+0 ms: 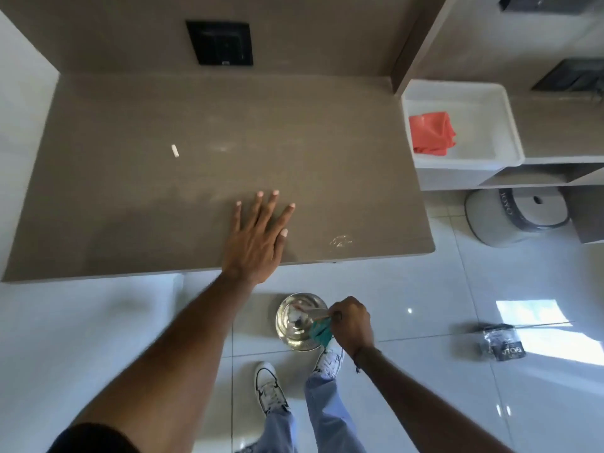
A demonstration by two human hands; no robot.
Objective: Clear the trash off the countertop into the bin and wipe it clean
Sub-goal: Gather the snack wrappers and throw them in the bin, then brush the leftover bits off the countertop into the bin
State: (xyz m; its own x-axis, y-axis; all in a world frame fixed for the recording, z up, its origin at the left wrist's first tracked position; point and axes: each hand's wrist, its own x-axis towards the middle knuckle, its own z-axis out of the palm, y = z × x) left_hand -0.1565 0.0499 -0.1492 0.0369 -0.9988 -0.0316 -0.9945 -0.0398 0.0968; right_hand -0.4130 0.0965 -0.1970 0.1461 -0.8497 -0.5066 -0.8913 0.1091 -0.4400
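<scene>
In the head view, a brown countertop [147, 197] is seen from above, with a dark wall socket [219, 43] set in the panel behind it. The left hand [258, 238] is laid flat on the counter near its front edge, fingers spread and nothing gripped. A small white scrap [175, 151] is left lying on the counter, well apart from that hand, toward the back left. A faint whitish smear [340, 240] is visible on the surface near the front right corner.

Below the counter edge, a shiny metal bin [295, 322] is seen standing open on the tiled floor [457, 403], just ahead of two white shoes [271, 389]. The right hand [351, 323] is held at the bin's right rim, fingers curled closed around a teal wrapper [322, 335] and a thin stick-like piece; what that piece is cannot be told.

To the right, a white tray [490, 161] is set on a shelf, and a folded red cloth [431, 134] is lying inside it. A grey stool [510, 217] and a dark packet [501, 341] are seen on the floor farther right.
</scene>
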